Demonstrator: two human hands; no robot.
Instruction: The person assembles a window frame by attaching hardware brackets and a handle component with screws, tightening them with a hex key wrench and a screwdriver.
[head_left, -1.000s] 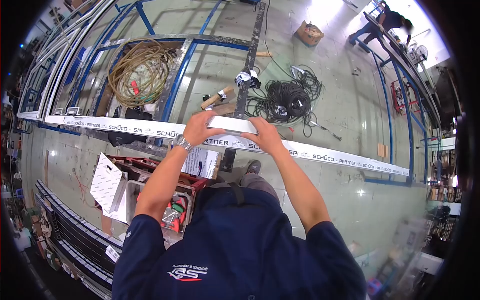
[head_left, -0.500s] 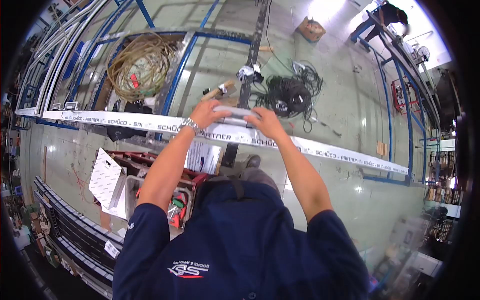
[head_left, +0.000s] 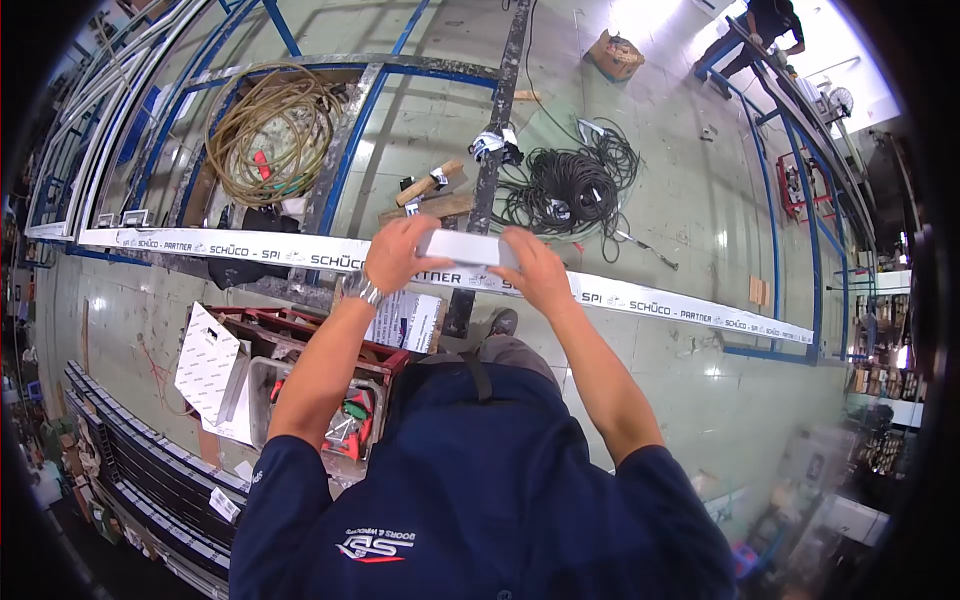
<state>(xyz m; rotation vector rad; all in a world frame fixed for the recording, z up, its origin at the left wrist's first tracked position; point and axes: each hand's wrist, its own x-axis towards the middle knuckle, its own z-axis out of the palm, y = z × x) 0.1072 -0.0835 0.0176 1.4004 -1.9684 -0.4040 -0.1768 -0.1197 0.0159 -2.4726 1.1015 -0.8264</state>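
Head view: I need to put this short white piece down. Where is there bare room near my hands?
The long white rail is bare right of the right hand. Bare floor lies between the black cable coil and the blue frame. Crowded: mallet and wood scraps just beyond the short white piece; toolbox below the left hand.

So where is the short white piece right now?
Head view, centre: the short white piece is held between the left hand and right hand, just over the long white profile.
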